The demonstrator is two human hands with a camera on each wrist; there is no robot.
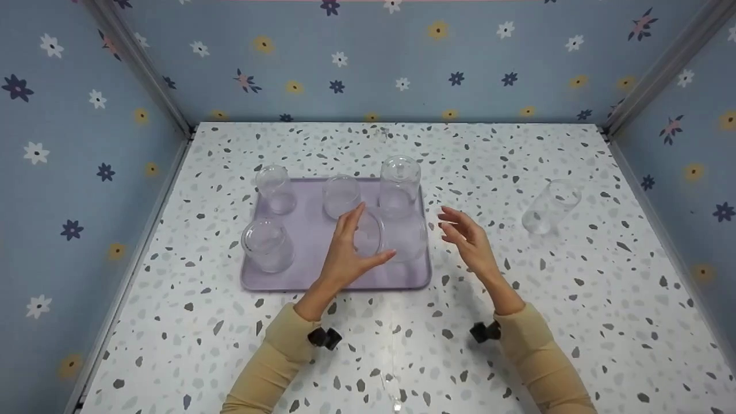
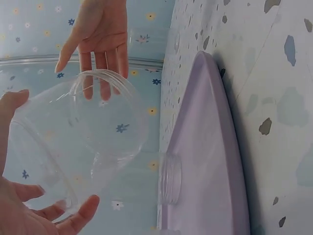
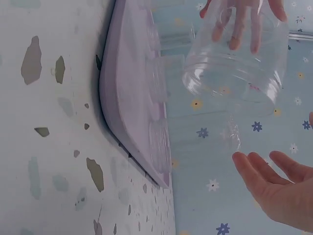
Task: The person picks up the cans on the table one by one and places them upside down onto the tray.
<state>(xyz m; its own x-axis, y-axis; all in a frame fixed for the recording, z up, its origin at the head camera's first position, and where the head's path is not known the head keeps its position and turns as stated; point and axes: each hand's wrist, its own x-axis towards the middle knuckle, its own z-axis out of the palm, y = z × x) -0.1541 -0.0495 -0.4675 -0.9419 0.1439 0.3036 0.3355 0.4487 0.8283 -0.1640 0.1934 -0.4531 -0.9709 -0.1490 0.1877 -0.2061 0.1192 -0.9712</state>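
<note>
My left hand [image 1: 348,253] grips a clear, wide jar [image 2: 100,132], its fingers and thumb spread around it. The jar is tilted above a lilac tray [image 1: 310,270], its threaded mouth facing toward the tray and my right hand. To the right of the tray my right hand [image 1: 468,244] hangs with relaxed fingers, apart from the jar and holding nothing. In the right wrist view, the left hand's fingers [image 3: 237,29] show through the jar wall. Several clear jars stand on the tray; the threaded ends of those visible in the wrist views rest on it.
Jars stand at the tray's back left [image 1: 276,190], front left [image 1: 267,244], back middle [image 1: 341,192] and back right [image 1: 399,187]. Another tall clear jar [image 1: 552,207] stands on the speckled table [image 1: 489,368], right of the tray. Flowered panels [image 1: 379,63] bound the back and sides.
</note>
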